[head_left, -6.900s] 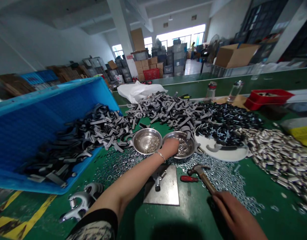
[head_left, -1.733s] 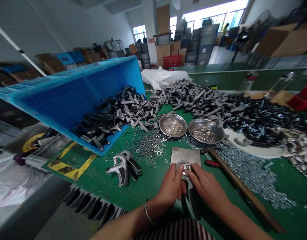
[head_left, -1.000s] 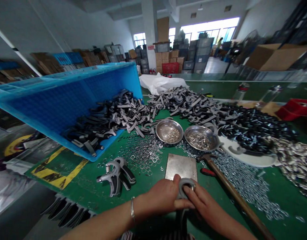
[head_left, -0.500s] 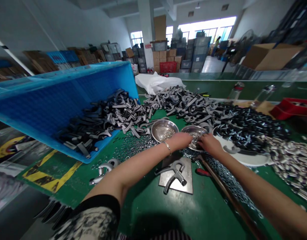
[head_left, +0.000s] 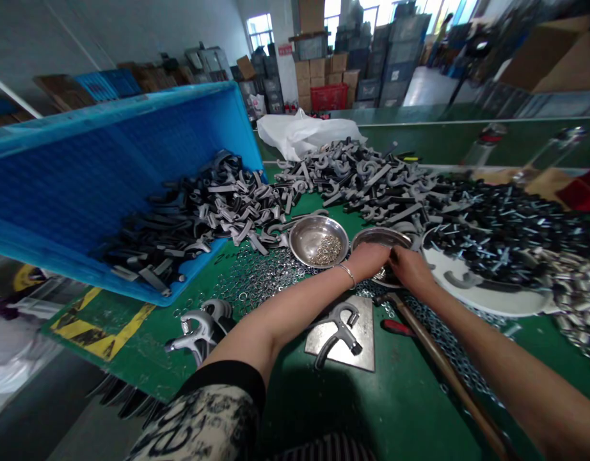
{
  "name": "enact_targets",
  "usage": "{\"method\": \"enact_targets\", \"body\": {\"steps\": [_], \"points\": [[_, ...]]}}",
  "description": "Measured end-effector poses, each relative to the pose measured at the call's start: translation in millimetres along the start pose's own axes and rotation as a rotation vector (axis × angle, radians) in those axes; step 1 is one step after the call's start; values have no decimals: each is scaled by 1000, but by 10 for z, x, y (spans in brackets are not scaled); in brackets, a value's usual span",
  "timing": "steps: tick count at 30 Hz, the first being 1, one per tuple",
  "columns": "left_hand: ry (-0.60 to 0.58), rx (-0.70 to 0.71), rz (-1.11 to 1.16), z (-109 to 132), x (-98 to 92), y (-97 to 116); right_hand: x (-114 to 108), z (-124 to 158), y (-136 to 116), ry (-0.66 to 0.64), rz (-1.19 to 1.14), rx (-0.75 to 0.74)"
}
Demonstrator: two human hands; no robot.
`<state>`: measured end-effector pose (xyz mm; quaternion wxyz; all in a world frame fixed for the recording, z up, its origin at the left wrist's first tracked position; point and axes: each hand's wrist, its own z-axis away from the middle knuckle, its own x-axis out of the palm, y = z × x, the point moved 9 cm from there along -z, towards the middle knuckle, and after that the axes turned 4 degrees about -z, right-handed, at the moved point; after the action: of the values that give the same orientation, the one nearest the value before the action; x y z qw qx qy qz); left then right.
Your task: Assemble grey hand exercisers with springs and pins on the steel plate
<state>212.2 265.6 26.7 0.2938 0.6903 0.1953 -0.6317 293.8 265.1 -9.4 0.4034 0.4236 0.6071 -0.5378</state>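
Note:
My left hand (head_left: 370,260) and my right hand (head_left: 411,271) meet over the right-hand steel bowl (head_left: 379,235). Their fingers are closed and close together at its near side; whatever small piece they hold is too small to make out. Beside it, the left-hand steel bowl (head_left: 302,238) has small metal pieces (head_left: 327,250) heaped inside. Below my left wrist, a grey-and-black forked handle with a spring (head_left: 342,334) lies on a square metal plate (head_left: 365,353). A hammer (head_left: 432,349) lies under my right forearm, next to a red screwdriver handle (head_left: 398,327).
A blue crate (head_left: 132,141) on its side spills grey handles (head_left: 242,208). More handles (head_left: 357,169) are piled behind the bowls. Loose rings (head_left: 256,278) lie at left. Black parts with bolts (head_left: 487,237) crowd a white tray (head_left: 472,299); metal cylinders (head_left: 583,294) lie far right.
The view has tilted down and shifted. My hands have drawn closer together at the right-hand bowl, fingertips now nearly touching. The forked handle stays on the plate.

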Motion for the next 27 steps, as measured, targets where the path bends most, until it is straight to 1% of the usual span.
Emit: {"method": "enact_targets", "body": {"steps": [2, 4, 6, 7, 8, 9, 11, 13, 14, 16, 18, 19, 21, 23, 25, 27], "points": [[69, -18, 48, 77, -124, 7, -35, 7, 6, 21, -28, 13], [137, -39, 95, 295, -242, 13, -77, 26, 12, 34, -64, 17], [207, -75, 228, 680, -317, -12, -129, 50, 12, 50, -113, 19], [245, -110, 376, 921, -327, -55, -163, 61, 5, 66, -143, 22], [271, -153, 529, 1173, -303, -109, -203, 72, -10, 88, -174, 30], [270, -206, 627, 1417, -240, -161, -249, 86, -36, 115, -207, 43], [269, -310, 680, 1835, -98, -244, -350, 133, -135, 172, -282, 70], [279, -377, 651, 2090, 29, -280, -425, 231, -316, 190, -372, 70], [288, -395, 634, 2151, 81, -284, -441, 305, -433, 172, -423, 52], [305, -416, 610, 2180, 152, -283, -419, 509, -674, 90, -524, -10], [314, -420, 583, 2149, 175, -276, -328, 766, -850, -23, -606, -67], [310, -416, 568, 2130, 174, -269, -264, 896, -894, -74, -638, -80], [287, -397, 523, 2103, 155, -241, -117, 1114, -898, -149, -688, -73], [251, -345, 427, 2085, 119, -176, 28, 1245, -843, -189, -719, -46], [219, -238, 261, 2061, 75, -50, 137, 1286, -791, -203, -721, -26], [188, -119, 79, 2041, 63, 95, 189, 1269, -776, -201, -695, -24]]}}
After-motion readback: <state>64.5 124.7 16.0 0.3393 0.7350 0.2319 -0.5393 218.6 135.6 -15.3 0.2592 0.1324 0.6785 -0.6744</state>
